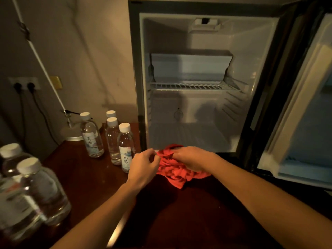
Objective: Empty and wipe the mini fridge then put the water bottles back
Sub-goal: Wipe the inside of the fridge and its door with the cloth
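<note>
Both grips pinch the red cloth [177, 169]: left hand [143, 166] at its left edge, right hand [191, 159] on top. Just beyond them the fridge [194, 137] stands emptied; bottles [115, 139] wait left on the worktop [89, 177]. We should bunch a firm pad, then wipe from the back forward.

two bare forearms, no sleeves in view, left hand [143, 164], right hand [191, 159], both hands ungloved
</note>
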A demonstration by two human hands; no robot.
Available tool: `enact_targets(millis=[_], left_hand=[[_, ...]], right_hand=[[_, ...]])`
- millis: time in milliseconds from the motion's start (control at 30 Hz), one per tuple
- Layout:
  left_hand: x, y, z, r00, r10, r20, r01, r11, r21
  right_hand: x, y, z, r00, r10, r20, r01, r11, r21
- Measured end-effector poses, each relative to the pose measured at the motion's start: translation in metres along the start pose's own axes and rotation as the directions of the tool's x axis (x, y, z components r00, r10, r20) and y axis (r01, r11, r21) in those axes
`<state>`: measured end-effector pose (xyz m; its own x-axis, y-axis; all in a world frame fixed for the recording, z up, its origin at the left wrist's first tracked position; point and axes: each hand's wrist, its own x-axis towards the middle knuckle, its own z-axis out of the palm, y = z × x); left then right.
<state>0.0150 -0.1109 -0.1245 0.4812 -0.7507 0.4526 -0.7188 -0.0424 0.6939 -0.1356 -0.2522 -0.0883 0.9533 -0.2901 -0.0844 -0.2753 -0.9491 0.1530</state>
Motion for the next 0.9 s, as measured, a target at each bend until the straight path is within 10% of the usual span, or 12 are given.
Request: enact_targets(millis=[900], left_hand=[[0.009,0.06,0.071,0.984,0.124,0.126,-0.135,0.988,0.077]], right_hand=[[-0.108,0.044,0.027,0.831,0.552,0.068,-0.508,0.803,-0.311]])
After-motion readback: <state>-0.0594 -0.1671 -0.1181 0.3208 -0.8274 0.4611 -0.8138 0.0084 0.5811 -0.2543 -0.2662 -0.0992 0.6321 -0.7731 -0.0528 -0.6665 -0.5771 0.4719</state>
